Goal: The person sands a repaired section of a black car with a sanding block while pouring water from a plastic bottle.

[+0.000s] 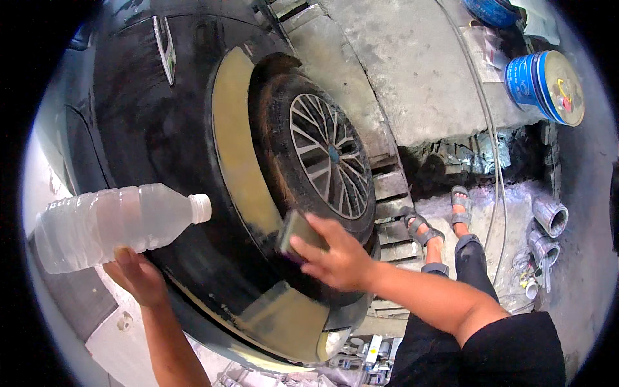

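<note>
Fingers clamped: right hand point(338, 255) on grey-green rectangular block point(304, 236), near silver-spoked black wheel point(333, 153), lower-left edge; left hand point(137, 277) on translucent plastic bottle point(119, 224), well left.

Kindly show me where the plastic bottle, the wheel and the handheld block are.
Plastic bottle point(122, 222): head view, middle of its body.
Wheel point(333, 153): head view, its blue hub.
Handheld block point(298, 231): head view, broad face.

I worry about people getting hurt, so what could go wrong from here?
The bottle lies on its side in the left hand, so it might slip and drop. The right hand has the block close to the tyre, so knuckles could get scraped. The sandals stand near a dark gap in the floor, so a careless step might end in a stumble.
</note>
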Demonstrator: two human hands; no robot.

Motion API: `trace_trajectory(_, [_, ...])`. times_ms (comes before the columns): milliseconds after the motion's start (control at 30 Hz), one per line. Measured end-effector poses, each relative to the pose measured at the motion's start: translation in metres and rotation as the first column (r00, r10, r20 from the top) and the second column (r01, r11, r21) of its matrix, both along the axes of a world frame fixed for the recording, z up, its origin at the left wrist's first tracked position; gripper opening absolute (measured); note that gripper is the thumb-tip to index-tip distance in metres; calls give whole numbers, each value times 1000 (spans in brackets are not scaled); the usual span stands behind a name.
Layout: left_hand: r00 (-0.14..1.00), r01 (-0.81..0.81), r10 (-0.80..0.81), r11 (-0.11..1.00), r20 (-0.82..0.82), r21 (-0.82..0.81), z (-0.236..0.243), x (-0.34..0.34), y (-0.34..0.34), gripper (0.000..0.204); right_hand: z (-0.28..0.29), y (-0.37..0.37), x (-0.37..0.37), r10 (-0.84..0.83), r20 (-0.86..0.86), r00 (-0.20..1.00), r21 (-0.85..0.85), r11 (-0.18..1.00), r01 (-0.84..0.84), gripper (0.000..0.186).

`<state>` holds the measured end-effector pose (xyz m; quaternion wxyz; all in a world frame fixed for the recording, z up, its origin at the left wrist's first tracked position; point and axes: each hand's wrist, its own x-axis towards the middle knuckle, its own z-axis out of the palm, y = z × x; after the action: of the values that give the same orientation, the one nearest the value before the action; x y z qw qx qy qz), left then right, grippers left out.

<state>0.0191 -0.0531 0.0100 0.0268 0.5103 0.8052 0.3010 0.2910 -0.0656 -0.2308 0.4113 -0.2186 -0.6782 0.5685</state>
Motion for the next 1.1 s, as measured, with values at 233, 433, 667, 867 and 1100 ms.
trace_trajectory(233, [999, -32, 33, 999, -7, 17, -8, 3, 6, 70, -1, 53, -31, -57, 21, 998, 17, 998, 57, 58])
trace_trajectory(433, [1000, 26, -26, 1000, -11, -17, -1, 2, 7, 66, 18, 19, -17, -69, 66, 995, -56, 996, 72, 57])
trace_trajectory(667, [1000, -11, 11, 1000, -21, 13, -8, 6, 7, 70, 28, 57, -52, -179, 142, 974, -47, 981, 187, 49])
trace_trajectory(867, [997, -37, 36, 999, -72, -14, -5, 3, 4, 72, 46, 60, -56, -237, 124, 963, -104, 962, 251, 46])
trace_trajectory(1100, [995, -17, 11, 998, -104, -52, -3, 1, -2, 74, 46, 81, -81, -276, 141, 951, -41, 958, 284, 47])
